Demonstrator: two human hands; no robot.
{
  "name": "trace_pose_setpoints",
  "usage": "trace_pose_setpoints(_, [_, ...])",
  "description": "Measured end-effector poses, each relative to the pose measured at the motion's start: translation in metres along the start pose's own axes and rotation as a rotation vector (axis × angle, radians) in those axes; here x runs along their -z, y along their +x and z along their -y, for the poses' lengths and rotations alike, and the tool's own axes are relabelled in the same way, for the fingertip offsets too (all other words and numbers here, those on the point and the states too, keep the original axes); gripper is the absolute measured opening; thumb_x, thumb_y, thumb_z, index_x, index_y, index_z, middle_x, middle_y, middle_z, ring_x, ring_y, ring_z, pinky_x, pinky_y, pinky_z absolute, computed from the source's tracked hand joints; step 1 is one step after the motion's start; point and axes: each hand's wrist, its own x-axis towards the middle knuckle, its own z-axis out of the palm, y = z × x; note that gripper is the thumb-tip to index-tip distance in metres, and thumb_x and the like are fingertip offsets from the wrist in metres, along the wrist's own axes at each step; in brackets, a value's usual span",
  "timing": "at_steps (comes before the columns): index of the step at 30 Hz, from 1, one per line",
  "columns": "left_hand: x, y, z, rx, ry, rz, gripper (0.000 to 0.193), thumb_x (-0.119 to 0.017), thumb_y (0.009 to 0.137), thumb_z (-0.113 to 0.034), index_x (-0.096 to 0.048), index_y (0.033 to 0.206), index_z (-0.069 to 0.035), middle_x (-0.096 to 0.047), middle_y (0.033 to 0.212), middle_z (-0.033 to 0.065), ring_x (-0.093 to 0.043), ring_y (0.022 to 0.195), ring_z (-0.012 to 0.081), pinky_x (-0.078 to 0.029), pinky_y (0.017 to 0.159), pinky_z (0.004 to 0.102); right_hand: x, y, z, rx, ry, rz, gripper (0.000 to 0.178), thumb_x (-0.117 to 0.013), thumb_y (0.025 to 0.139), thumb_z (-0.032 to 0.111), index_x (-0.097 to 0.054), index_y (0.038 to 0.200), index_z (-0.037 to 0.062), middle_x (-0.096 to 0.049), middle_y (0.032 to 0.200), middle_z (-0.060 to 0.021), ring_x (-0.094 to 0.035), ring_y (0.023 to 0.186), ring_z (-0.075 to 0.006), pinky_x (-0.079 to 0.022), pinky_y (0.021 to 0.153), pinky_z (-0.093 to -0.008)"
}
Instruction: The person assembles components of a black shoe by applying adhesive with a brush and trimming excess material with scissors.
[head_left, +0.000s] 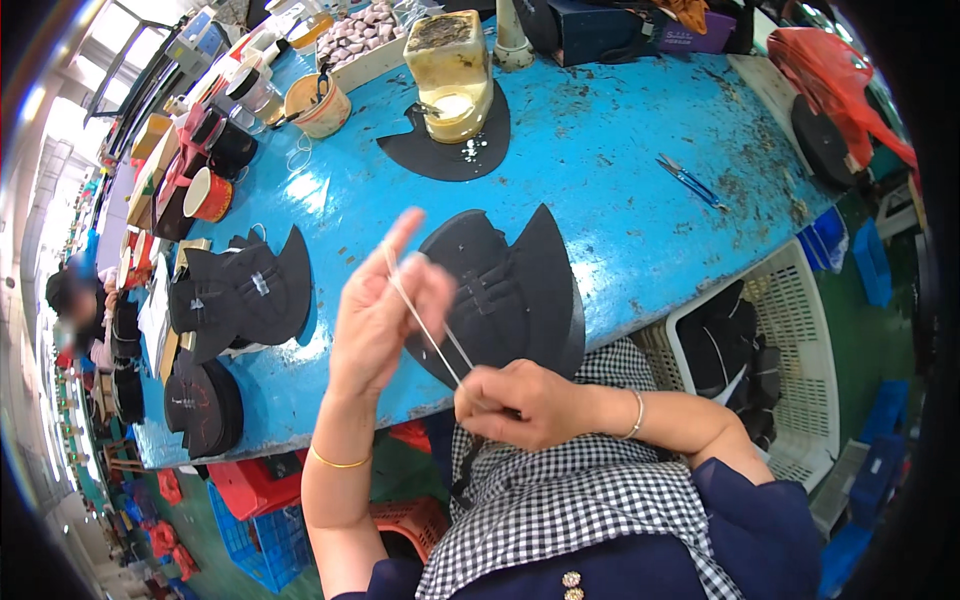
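Observation:
A thin white band (431,337), string or elastic, runs taut in two strands between my hands. My left hand (385,300) is raised over the table with the index finger pointing up and the band looped round it; the other fingers are curled and slightly blurred. Lower and to the right, my right hand (520,402) is closed, pinching the other end of the band. Beneath my hands lies a stack of black curved sheet pieces (500,290) with a pointed corner, resting at the near edge of the blue table (610,170).
More black piece stacks (250,290) lie at left. A black piece bears a cloudy bottle (452,75). Blue-handled snips (692,182) lie at right. Tubs (318,105) and a red cup (208,194) stand at back left. A white basket (805,350) holds black pieces beside the table.

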Motion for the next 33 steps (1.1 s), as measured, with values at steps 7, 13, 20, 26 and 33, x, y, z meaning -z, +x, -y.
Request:
trace_pose_setpoints(7, [0.042, 0.044, 0.045, -0.134, 0.813, -0.163, 0.095, -0.073, 0.091, -0.039, -0.017, 0.157, 0.000, -0.054, 0.137, 0.0237, -0.057, 0.123, 0.0265, -0.049, 0.092, 0.0323, 0.000, -0.005, -0.011, -0.435, 0.316, -0.173, 0.019, -0.049, 0.105, 0.016, -0.058, 0.117, 0.0034, -0.048, 0.058, 0.0056, -0.044, 0.053, -0.0029, -0.036, 0.050, -0.0229])
trace_pose_setpoints(13, [0.028, 0.061, 0.006, 0.354, 0.767, 0.069, 0.067, -0.073, 0.092, -0.037, -0.049, 0.138, 0.005, -0.067, 0.107, 0.0109, -0.061, 0.092, 0.0110, -0.050, 0.077, 0.0257, 0.002, -0.012, -0.014, -0.365, 0.245, -0.194, 0.019, -0.050, 0.104, 0.015, -0.058, 0.116, 0.0026, -0.046, 0.057, 0.0048, -0.043, 0.053, -0.0032, -0.036, 0.051, -0.0232])
trace_pose_setpoints(20, [-0.007, 0.030, -0.014, -0.040, 0.413, 0.257, 0.065, -0.085, 0.075, -0.014, -0.057, 0.132, 0.001, -0.071, 0.103, 0.0078, -0.066, 0.087, 0.0155, -0.055, 0.079, 0.0317, 0.005, -0.032, -0.016, -0.257, 0.299, -0.194, 0.030, -0.052, 0.103, 0.014, -0.063, 0.128, 0.0036, -0.051, 0.058, 0.0052, -0.039, 0.051, -0.0005, -0.032, 0.049, -0.0216])
trace_pose_setpoints(26, [-0.036, -0.003, -0.027, -0.142, 0.849, 0.253, 0.049, -0.085, 0.074, -0.007, -0.066, 0.117, 0.002, -0.071, 0.089, 0.0052, -0.061, 0.080, 0.0066, -0.053, 0.072, 0.0284, 0.046, -0.059, 0.008, -0.161, 0.451, -0.502, 0.040, -0.050, 0.106, 0.030, -0.063, 0.120, -0.0052, -0.065, 0.071, -0.0024, -0.049, 0.052, -0.0055, -0.040, 0.049, -0.0223])
trace_pose_setpoints(33, [-0.063, -0.035, -0.031, -0.464, 0.897, 0.327, 0.042, -0.078, 0.070, 0.001, -0.071, 0.111, -0.003, -0.075, 0.094, 0.0144, -0.074, 0.086, 0.0256, -0.056, 0.080, 0.0328, 0.093, -0.138, 0.004, -0.538, 1.221, -0.907, 0.028, -0.044, 0.107, 0.020, -0.058, 0.121, -0.0001, -0.032, 0.051, 0.0096, -0.029, 0.042, -0.0056, -0.040, 0.058, -0.0232])
